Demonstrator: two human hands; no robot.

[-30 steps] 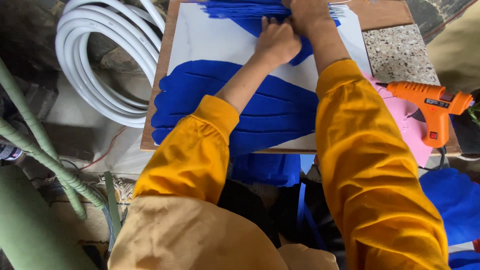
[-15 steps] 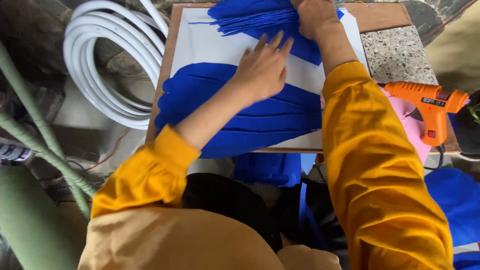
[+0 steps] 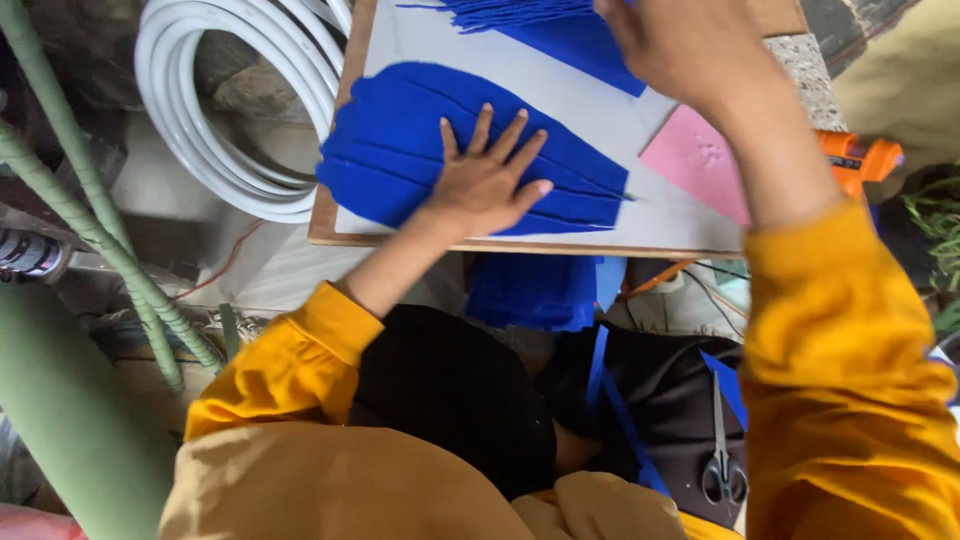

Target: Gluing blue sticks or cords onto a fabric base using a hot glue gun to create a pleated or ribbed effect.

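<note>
bare white board (image 3: 640, 120) between blue sheets, white hose coil (image 3: 215, 120) left

A makeshift craft workshop: a board (image 3: 560, 245) bearing cut blue foam (image 3: 400, 150), with coiled white tubing (image 3: 215, 120) left of it, a glue gun (image 3: 860, 160) right, scissors (image 3: 722, 470) below.

Cut-offs up top
Our right hand (image 3: 690, 45) and fringed blue piece (image 3: 560, 30) run off frame; glue gun (image 3: 860, 160) half hidden.
</note>
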